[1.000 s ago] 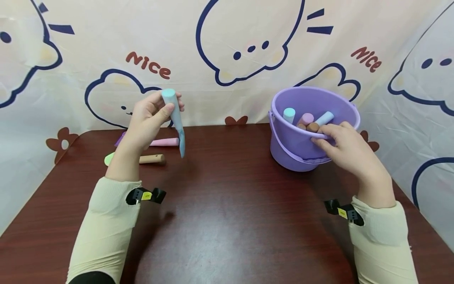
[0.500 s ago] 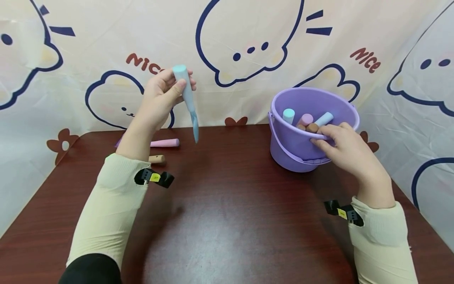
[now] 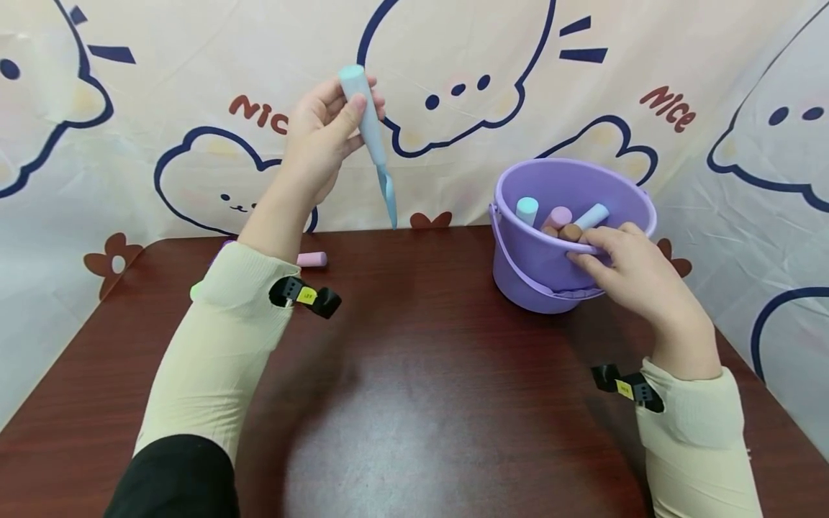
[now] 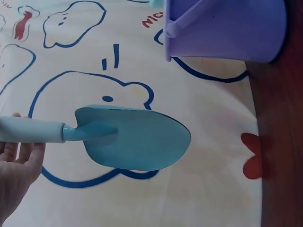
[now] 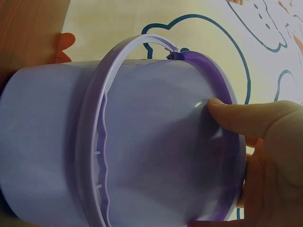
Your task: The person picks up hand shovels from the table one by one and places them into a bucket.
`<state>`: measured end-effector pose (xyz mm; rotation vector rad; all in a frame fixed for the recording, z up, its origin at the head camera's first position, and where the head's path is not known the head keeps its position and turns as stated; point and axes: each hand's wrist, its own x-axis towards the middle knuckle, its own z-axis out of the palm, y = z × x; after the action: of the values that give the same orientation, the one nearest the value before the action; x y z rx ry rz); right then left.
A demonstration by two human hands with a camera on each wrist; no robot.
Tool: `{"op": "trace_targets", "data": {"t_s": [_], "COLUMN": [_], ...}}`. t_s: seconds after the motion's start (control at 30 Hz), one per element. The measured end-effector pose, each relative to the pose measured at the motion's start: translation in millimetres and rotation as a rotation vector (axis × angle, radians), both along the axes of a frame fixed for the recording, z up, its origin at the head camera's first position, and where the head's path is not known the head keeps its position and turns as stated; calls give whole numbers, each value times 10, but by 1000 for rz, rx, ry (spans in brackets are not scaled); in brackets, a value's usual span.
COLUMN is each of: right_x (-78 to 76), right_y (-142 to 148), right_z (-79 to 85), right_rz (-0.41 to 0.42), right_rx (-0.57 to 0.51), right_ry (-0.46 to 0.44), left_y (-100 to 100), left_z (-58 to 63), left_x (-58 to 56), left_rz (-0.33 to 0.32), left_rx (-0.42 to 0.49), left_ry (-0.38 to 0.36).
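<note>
In the head view my left hand [image 3: 319,140] is raised above the table's back edge. It pinches the light blue handle of a garden trowel [image 3: 370,129], whose blade points down. The left wrist view shows the broad face of the trowel's blade [image 4: 142,137]. At the right, my right hand [image 3: 637,284] grips the rim of a purple bucket [image 3: 531,270], thumb outside and fingers over the edge. In the right wrist view the thumb presses on the bucket's wall [image 5: 142,142]. Blue, pink and brown handle ends [image 3: 558,216] stick up inside the bucket; their lower parts are hidden.
A pink handle [image 3: 313,259] lies on the dark wood table [image 3: 414,345], left of the middle, partly behind my left forearm. A bit of green [image 3: 197,291] shows beside the sleeve. A printed cloth [image 3: 440,187] hangs behind the table. The bucket's handle [image 3: 518,266] hangs down its front.
My left hand has moved up and to the right with the trowel. Its forearm now covers the wooden handle on the table. The right hand and the bucket have stayed in place.
</note>
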<state>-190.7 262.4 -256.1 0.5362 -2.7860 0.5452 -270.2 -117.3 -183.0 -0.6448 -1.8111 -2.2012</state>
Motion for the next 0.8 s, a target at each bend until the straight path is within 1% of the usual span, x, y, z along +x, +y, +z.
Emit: {"op": "trace_targets", "data": {"t_s": [0.1, 0.27, 0.37, 0.53, 0.7, 0.8], "right_x": [-1, 11, 21, 23, 7, -3], "right_y": [5, 21, 14, -2, -1, 9], "right_z": [-2, -26, -34, -23, -21, -16], "right_rz": [-2, 12, -1, -10, 15, 11], "right_rx": [3, -7, -20, -23, -11, -2], "right_ry": [5, 15, 3, 6, 14, 22], "left_y": [86, 293, 424, 588, 690, 747], "left_z": [94, 231, 293, 336, 345, 380], "left_x": [-36, -103, -135, -162, -161, -150], "left_rz": [4, -3, -12, -8, -4, 7], "left_rx": [45, 127, 145, 189, 267, 289], "left_ry": [-5, -6, 9, 35, 42, 44]}}
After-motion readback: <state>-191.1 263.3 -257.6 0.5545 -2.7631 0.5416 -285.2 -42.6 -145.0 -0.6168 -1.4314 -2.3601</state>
